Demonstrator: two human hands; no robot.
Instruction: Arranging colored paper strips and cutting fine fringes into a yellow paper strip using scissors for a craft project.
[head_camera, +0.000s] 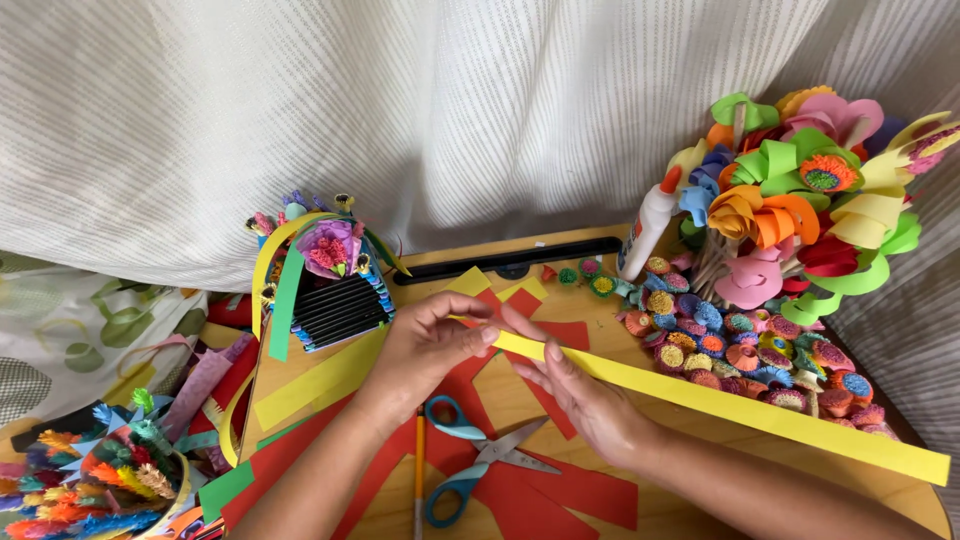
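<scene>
In the head view, one end of a long yellow paper strip is pinched between the fingertips of the left hand and the right hand above the wooden table, the rest lying flat and uncurled toward the right edge, so any rolling appears barely begun. Blue-handled scissors and red paper pieces are spread just beneath the hands, with many finished rolled paper coils, a glue bottle and a paper flower bouquet crowded close beside the strip.
</scene>
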